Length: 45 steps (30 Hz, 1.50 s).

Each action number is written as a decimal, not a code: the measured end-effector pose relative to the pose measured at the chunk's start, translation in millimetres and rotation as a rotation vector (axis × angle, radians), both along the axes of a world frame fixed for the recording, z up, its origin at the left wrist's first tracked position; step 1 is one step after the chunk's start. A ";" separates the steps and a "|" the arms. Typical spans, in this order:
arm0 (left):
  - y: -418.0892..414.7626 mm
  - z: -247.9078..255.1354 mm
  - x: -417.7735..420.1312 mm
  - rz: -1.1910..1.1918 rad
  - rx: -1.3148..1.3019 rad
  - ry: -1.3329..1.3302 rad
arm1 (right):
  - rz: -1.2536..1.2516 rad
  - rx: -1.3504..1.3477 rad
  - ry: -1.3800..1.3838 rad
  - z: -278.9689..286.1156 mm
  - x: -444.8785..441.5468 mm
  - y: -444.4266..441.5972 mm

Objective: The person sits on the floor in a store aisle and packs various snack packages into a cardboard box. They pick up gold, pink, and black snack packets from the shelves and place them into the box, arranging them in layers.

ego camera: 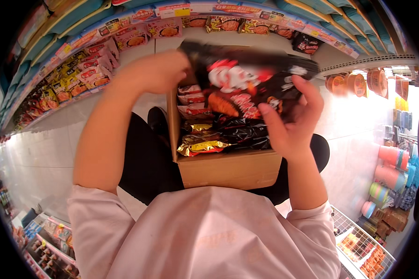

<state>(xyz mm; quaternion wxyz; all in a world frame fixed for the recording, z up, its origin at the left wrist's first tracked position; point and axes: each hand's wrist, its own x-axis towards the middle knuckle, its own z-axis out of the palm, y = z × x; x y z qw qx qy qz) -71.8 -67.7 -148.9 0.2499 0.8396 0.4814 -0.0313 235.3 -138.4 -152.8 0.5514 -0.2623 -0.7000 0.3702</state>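
A black snack or noodle packet (242, 87) with a red and white cartoon print is held up over an open cardboard box (230, 172), blurred by motion. My right hand (295, 122) grips its right side, thumb on the front. At the packet's upper left corner, my left hand (164, 73) is closed on its edge, with the fingertips partly hidden. Inside the box lie several red and white packets (192, 99), gold-edged packets (206, 144) and black packets (248, 134). The box stands between my legs.
A curved-looking lower shelf holds pink packets (134, 37), yellow packets (71, 83) and a black packet (305, 43) at the back. Round orange containers (356, 84) hang at right. Stacked plastic tubs (391, 174) and a white wire basket (365, 240) stand lower right.
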 end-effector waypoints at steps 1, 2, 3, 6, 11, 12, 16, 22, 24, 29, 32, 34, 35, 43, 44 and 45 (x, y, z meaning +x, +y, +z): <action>5.9 -4.5 -18.7 -0.003 0.097 -0.120 | 0.099 -0.059 -0.048 -1.0 -1.6 -1.7; 6.2 -4.6 -30.4 0.004 0.194 -0.238 | 0.083 -0.157 -0.077 -3.4 -8.1 -8.6; 5.7 -1.8 -26.6 0.123 0.122 -0.350 | 0.058 -0.255 -0.108 -8.1 -12.4 -16.1; 5.1 9.6 -2.0 0.371 -0.089 -0.580 | 0.044 -0.144 -0.444 -8.8 -20.2 -25.7; -9.1 17.9 17.5 0.156 -0.198 -0.484 | 0.183 0.178 -0.783 -13.0 -23.3 -17.9; -12.8 21.0 22.1 0.156 -0.267 -0.433 | 0.157 0.218 -0.835 -12.5 -21.7 -18.1; -27.8 31.0 35.3 0.054 -0.360 -0.240 | 0.162 0.383 -0.961 -11.7 -18.9 -13.7; -36.9 16.3 45.7 -0.059 -0.531 -0.047 | 0.190 0.503 -1.114 -4.0 -26.1 -21.9; -40.5 15.1 46.1 -0.045 -0.522 -0.083 | 0.180 0.466 -1.152 -2.9 -26.3 -28.1; -45.9 16.4 46.0 0.097 -0.608 -0.181 | 0.176 0.436 -1.023 -17.4 -54.2 -38.7; -42.5 18.5 48.0 0.101 -0.559 -0.231 | 0.213 0.367 -0.932 -48.7 -71.3 -41.2; -41.7 6.1 47.7 0.051 -0.483 -0.230 | 0.273 0.249 -0.934 -66.5 -74.1 -38.1; -41.7 -0.8 49.5 0.029 -0.447 -0.231 | 0.302 0.160 -0.948 -73.8 -75.2 -37.8; -48.5 -28.6 61.1 0.026 -0.239 -0.228 | 0.356 -0.144 -1.091 -72.5 -86.4 -36.0; -46.7 -24.9 63.7 0.031 -0.196 -0.262 | 0.307 -0.102 -1.107 -69.0 -84.1 -36.3; -44.5 -19.5 65.6 0.065 -0.260 -0.244 | 0.259 -0.060 -1.122 -67.5 -82.3 -37.3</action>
